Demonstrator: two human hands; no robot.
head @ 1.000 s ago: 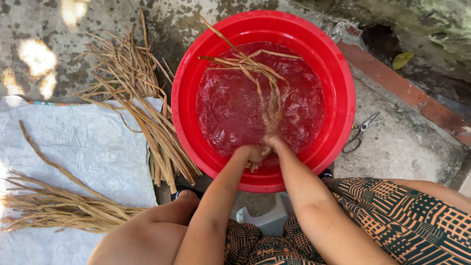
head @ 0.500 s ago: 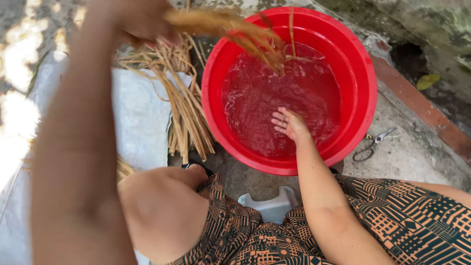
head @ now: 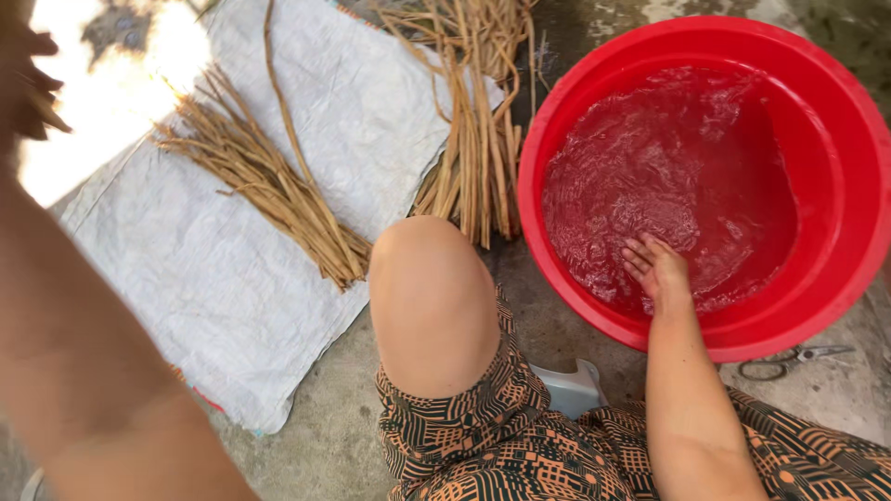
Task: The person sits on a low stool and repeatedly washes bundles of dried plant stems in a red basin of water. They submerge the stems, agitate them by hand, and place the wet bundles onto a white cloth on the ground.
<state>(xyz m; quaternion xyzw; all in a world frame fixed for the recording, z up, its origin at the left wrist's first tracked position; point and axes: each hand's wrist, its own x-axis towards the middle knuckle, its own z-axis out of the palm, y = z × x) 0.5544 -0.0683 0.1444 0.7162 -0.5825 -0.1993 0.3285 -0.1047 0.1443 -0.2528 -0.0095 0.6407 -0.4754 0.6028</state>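
Right hand (head: 657, 271) spread flat in the water of the red basin (head: 840, 167), gripping nothing; left hand (head: 32, 83) blurred, far left of basin, closure unclear; reed bundles (head: 264, 190) left of basin, probably light, stiff, springy; best gripped mid-bundle.

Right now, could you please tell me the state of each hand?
Left hand: raised at the frame's edge, blurred; grip cannot be told.
Right hand: open, fingers spread in the water of the red basin, holding nothing.

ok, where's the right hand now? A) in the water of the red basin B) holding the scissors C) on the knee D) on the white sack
A: the right hand rests with its fingers in the water of the red basin, apart from the scissors.
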